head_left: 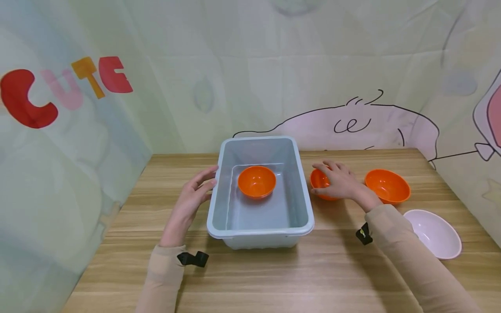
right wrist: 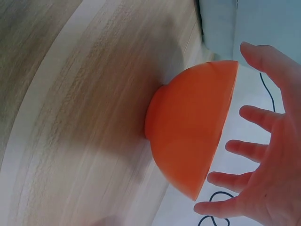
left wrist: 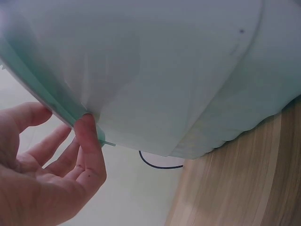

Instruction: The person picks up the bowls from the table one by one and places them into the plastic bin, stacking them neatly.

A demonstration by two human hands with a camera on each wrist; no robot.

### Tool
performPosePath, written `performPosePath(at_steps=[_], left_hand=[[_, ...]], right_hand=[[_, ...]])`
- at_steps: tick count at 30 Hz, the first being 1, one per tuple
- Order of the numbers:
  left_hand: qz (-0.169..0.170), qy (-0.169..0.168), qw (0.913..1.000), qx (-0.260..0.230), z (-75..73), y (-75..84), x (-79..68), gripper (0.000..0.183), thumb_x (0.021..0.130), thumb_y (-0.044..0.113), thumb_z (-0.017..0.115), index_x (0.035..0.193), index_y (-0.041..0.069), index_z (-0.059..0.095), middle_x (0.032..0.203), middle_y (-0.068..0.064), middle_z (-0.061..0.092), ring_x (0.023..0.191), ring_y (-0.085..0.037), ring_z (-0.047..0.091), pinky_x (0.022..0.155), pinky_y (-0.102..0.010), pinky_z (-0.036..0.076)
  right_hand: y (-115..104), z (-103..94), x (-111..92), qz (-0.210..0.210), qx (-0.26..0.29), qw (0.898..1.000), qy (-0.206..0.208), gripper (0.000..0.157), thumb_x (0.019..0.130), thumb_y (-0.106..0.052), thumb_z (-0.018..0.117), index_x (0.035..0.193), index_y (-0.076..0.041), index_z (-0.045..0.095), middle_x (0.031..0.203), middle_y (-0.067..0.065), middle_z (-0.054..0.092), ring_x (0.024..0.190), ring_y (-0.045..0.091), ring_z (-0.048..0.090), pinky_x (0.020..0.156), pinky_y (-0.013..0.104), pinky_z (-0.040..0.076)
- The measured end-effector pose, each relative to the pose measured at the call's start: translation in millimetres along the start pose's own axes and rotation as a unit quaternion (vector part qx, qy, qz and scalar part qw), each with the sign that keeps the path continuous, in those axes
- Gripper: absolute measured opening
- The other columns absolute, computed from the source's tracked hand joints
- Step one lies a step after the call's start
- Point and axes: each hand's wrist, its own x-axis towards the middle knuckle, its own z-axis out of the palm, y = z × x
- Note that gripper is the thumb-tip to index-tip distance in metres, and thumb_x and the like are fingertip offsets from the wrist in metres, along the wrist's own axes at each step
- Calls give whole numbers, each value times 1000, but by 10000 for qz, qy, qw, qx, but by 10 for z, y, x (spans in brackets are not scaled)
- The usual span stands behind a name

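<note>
A grey-blue plastic bin (head_left: 260,237) stands on the table with an orange bowl (head_left: 256,182) inside it. My left hand (head_left: 192,198) is at the bin's left rim, its bent fingers and thumb touching the rim's outer edge in the left wrist view. Right of the bin sits a second orange bowl (right wrist: 188,120), upright on the wood. Over this bowl my right hand (head_left: 340,182) reaches with fingers and thumb spread wide. In the right wrist view the fingertips are right at the bowl's rim, not curled round it.
Another orange bowl (head_left: 387,187) stands farther right, beyond my right wrist. A white oval bowl (head_left: 434,234) lies nearer, partly behind my right sleeve. The wooden table (head_left: 258,278) meets a printed cloth backdrop (head_left: 188,87) at the back and sides.
</note>
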Motion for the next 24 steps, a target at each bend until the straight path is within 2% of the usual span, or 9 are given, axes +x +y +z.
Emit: performPosePath(at_steps=[14,24], left_hand=[[64,-29,9999,-95,-4,9,-7,51,95,31,59,143,19,46,140,-8,48,104,-4,60,89,-31,52],[71,2,9998,-199,-4,16,-14,50,95,30,59,142,18,47,139,-8,48,102,-3,61,83,-24,53]], right_hand=[[29,-16,21,87,19,9998,-191,82,82,-53,67,148,-18,34,153,22,26,135,52,25,99,76,28],[53,-12,25,82,22,9996,-271,84,80,-54,68,148,-18,33,153,25,24,135,54,25,99,75,30]])
